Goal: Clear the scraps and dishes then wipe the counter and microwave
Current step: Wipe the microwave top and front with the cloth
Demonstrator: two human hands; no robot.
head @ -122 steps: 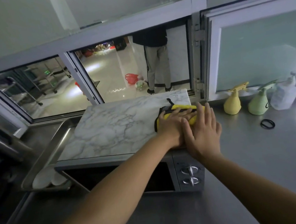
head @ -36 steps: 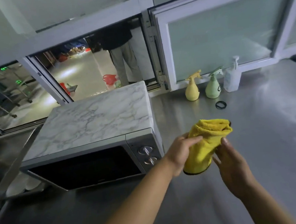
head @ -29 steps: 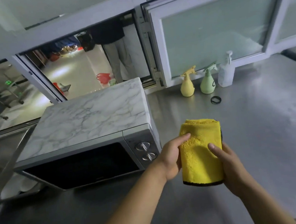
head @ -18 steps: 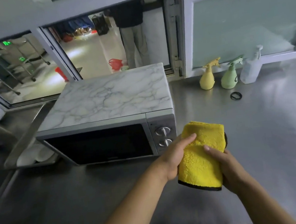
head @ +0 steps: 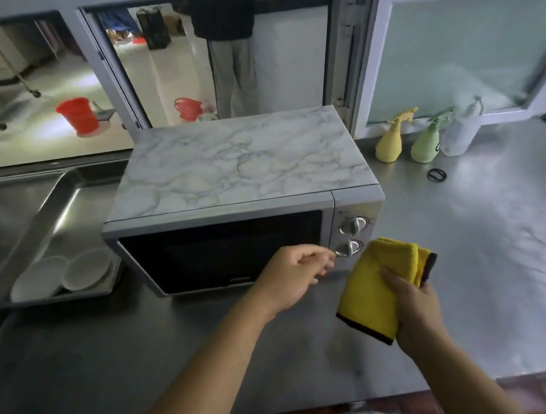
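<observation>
A silver microwave with a marble-patterned top stands on the steel counter, its dark door closed. A folded yellow cloth with a black edge hangs in front of the microwave's lower right corner, held by my right hand, thumb on its front. My left hand floats free in front of the door near the lower knob, fingers loosely curled, holding nothing.
A steel tray left of the microwave holds two white dishes. A yellow spray bottle, a green one and a clear bottle stand by the window, a black ring in front. A person stands beyond the open hatch.
The cloth left the microwave top and was folded between both hands. My left hand has now let go of it and moved left toward the door; my right hand alone keeps it.
</observation>
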